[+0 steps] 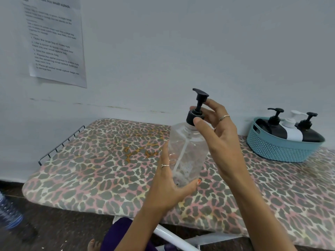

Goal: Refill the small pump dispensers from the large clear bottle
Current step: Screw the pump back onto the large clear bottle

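Observation:
A large clear bottle (188,149) with a black pump top (196,110) is held upright above the leopard-print ironing board (94,171). My left hand (168,180) grips the bottle's lower body from the left, thumb across the base. My right hand (215,129) pinches the black pump collar between thumb and fingers. The bottle looks almost empty, with only a dip tube and a few drops inside. Three small pump dispensers, two black (273,127) (308,131) and one white (291,129), lie in a blue basket (279,149) at the right.
A wire rack (59,145) edges the board's left end. A printed sheet (54,40) is taped to the wall. A water bottle (9,212) stands on the dark floor at the left. The board's white legs (174,238) show below.

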Demonstrator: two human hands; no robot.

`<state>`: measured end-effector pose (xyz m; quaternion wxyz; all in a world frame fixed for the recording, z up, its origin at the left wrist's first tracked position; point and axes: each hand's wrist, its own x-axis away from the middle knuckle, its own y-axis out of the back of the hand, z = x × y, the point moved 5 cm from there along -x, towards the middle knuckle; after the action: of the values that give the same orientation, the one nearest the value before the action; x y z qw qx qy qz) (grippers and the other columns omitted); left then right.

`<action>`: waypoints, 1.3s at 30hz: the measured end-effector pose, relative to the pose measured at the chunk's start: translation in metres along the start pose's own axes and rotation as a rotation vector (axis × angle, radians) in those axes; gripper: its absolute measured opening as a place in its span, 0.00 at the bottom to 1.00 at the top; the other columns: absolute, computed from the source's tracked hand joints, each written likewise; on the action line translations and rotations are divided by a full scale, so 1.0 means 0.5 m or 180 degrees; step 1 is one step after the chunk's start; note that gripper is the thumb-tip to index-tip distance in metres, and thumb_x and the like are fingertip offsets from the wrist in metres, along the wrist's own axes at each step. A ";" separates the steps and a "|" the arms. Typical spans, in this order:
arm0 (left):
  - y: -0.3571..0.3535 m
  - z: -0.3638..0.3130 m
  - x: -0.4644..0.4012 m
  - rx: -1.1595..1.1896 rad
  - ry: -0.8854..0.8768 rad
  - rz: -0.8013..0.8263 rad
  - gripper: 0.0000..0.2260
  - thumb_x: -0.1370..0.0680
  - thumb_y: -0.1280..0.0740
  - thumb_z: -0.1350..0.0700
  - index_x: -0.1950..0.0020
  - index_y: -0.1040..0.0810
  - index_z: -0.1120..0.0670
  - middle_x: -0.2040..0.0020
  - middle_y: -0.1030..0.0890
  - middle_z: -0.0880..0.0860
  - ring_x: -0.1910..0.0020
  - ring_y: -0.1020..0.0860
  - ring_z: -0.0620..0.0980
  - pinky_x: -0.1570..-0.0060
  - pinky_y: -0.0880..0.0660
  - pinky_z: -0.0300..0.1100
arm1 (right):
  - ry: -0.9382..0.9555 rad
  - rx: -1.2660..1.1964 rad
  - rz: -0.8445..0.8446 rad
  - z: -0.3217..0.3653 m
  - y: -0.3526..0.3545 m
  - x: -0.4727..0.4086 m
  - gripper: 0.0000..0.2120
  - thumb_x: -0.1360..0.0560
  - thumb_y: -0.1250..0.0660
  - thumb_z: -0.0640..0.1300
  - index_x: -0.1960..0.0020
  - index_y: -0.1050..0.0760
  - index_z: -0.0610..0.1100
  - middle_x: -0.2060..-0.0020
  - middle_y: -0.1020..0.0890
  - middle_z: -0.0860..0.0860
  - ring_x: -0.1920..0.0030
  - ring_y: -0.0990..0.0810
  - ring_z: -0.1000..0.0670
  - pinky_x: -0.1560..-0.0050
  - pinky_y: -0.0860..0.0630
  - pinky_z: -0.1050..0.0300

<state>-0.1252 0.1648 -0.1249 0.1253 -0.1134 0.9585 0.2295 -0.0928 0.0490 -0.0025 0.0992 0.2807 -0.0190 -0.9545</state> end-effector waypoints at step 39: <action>0.000 0.003 0.005 -0.0022 0.0076 0.0024 0.51 0.38 0.28 0.34 0.35 0.68 0.23 0.23 0.42 0.48 0.25 0.39 0.48 0.29 0.35 0.54 | -0.0143 0.0211 0.0158 0.003 0.017 -0.015 0.18 0.27 0.30 0.50 0.38 0.24 0.49 0.44 0.18 0.54 0.39 0.23 0.55 0.34 0.29 0.46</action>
<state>-0.1270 0.1651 -0.1270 0.1126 -0.1130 0.9596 0.2319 -0.0860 0.0421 0.0034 0.1130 0.2618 -0.0598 -0.9566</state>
